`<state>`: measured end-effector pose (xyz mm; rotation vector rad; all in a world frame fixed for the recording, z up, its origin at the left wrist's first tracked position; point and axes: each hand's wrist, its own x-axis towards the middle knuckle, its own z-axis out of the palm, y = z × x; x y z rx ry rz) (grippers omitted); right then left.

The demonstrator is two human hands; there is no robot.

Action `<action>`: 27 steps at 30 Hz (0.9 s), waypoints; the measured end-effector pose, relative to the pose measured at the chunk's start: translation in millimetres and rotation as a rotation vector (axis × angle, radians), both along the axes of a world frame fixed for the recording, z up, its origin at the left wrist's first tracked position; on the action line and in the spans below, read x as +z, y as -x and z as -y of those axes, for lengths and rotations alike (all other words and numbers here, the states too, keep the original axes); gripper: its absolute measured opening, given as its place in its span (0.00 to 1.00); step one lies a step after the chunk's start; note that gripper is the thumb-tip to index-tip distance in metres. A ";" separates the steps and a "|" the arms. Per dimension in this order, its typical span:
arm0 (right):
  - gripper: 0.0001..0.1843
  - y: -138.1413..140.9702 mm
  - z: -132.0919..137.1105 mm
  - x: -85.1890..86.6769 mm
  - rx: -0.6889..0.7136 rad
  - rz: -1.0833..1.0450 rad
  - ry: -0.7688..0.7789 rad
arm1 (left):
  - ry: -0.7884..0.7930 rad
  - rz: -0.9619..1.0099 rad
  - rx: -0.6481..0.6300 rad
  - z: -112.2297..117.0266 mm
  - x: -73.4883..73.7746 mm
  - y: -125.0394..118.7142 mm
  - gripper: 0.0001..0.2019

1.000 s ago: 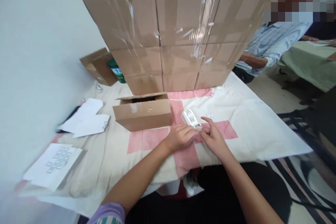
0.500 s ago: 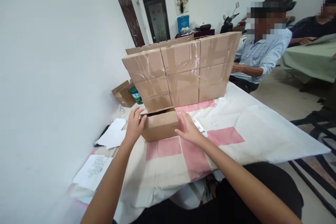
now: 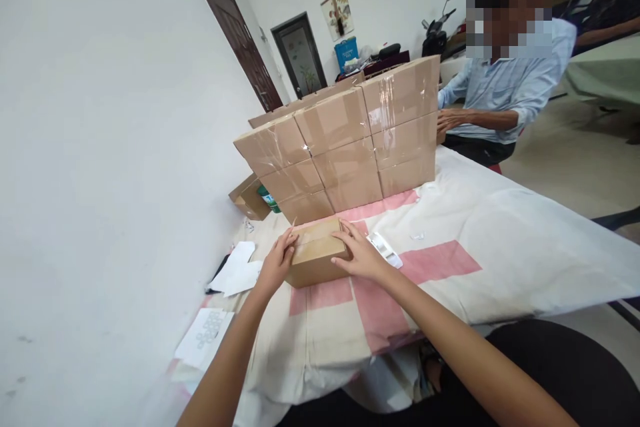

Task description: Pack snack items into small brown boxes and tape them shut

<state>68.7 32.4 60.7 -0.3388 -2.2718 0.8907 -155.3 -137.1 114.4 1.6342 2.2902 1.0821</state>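
A small cardboard box (image 3: pixel 316 269) sits on the cloth-covered table, its top flaps now lying flat. My left hand (image 3: pixel 281 257) grips its left end, fingertips bent over the top edge. At the right end my right hand (image 3: pixel 357 250) holds the box, fingers on the top and thumb against the near side. Just right of that hand lies a white ring-shaped thing (image 3: pixel 385 250), probably a roll of tape. Behind the box rises a stack of taped cardboard boxes (image 3: pixel 345 147) in rows.
Papers (image 3: pixel 235 273) lie along the table's left edge by the wall. A green tub (image 3: pixel 269 199) and an open carton (image 3: pixel 249 200) stand behind, left of the stack. Across the table sits a person in a light blue shirt (image 3: pixel 530 83), hands beside the stack.
The box's top flaps have gone from raised to folded down. My right hand has moved onto the top right edge, and my left hand still holds the left end. The view has tilted.
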 end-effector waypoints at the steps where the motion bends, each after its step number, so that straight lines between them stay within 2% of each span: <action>1: 0.33 -1.6 4.0 1.8 -0.022 0.002 -0.031 | -0.006 -0.015 -0.011 -1.4 4.6 -2.1 0.25; 4: 0.33 -4.3 12.5 5.1 -0.052 0.018 -0.105 | -0.023 -0.026 -0.069 -10.8 23.9 -7.9 0.18; 6: 0.33 -5.3 13.1 5.5 -0.037 0.030 -0.127 | 0.008 -0.017 -0.170 -21.1 39.4 -12.2 0.17; 9: 0.33 -6.0 8.9 3.8 -0.014 0.038 -0.134 | 0.144 -0.016 -0.364 -41.1 58.7 -20.3 0.17; 12: 0.33 -5.0 5.2 0.4 -0.019 0.037 -0.142 | 0.291 -0.081 -0.453 -62.8 66.5 -27.2 0.15; 16: 0.34 -3.3 4.2 -4.0 -0.025 0.041 -0.145 | 0.405 -0.226 -0.431 -82.1 63.0 -27.5 0.11; 19: 0.34 -3.2 3.7 -5.4 -0.031 0.038 -0.137 | 0.433 -0.307 -0.392 -83.2 56.5 -22.3 0.09; 23: 0.33 -2.3 3.3 -5.1 -0.032 0.036 -0.141 | 0.433 -0.314 -0.290 -76.0 41.8 -19.3 0.25; 27: 0.34 -1.5 4.8 -2.9 -0.038 0.048 -0.126 | 0.393 -0.274 -0.185 -73.5 24.6 -25.9 0.25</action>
